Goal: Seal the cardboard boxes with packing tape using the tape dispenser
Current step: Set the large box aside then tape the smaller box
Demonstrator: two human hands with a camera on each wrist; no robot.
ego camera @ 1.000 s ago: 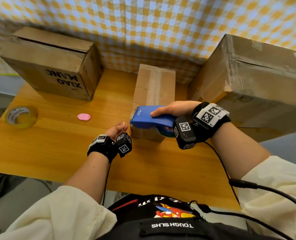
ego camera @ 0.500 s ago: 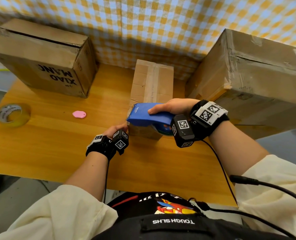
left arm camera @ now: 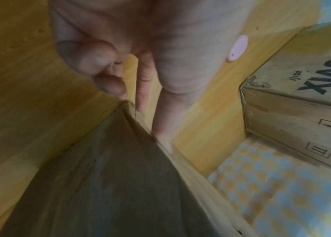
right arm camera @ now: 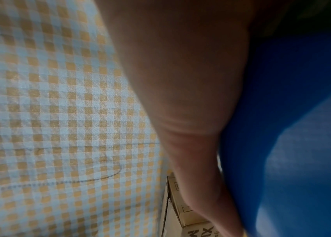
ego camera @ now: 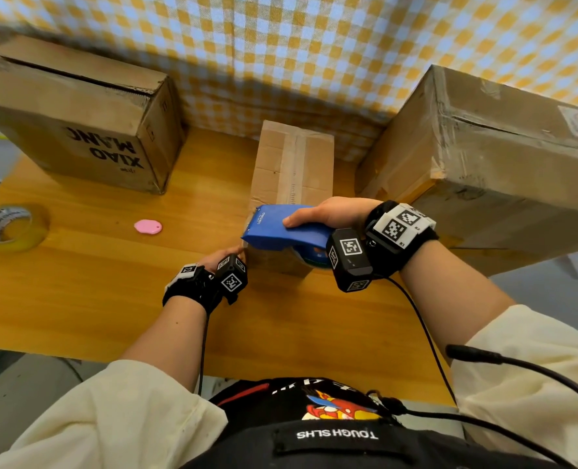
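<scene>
A loose tape roll (ego camera: 12, 226) lies at the far left of the tabletop (ego camera: 88, 292), with a printed box (ego camera: 78, 120) behind it and a small pink piece (ego camera: 148, 227) nearby. The left hand (ego camera: 225, 257) has its fingers against the near corner of the small box (ego camera: 292, 167) (two straight, the rest curled). The right hand (ego camera: 333, 211) is wrapped around the blue tape dispenser (ego camera: 282, 231), held at that box's near end. A big box (ego camera: 483, 157) stands at the right.

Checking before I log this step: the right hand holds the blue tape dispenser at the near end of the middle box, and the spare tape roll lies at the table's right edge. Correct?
Not quite. The head view shows the spare tape roll at the table's left edge. The rest holds: right hand, blue tape dispenser, middle box.
</scene>
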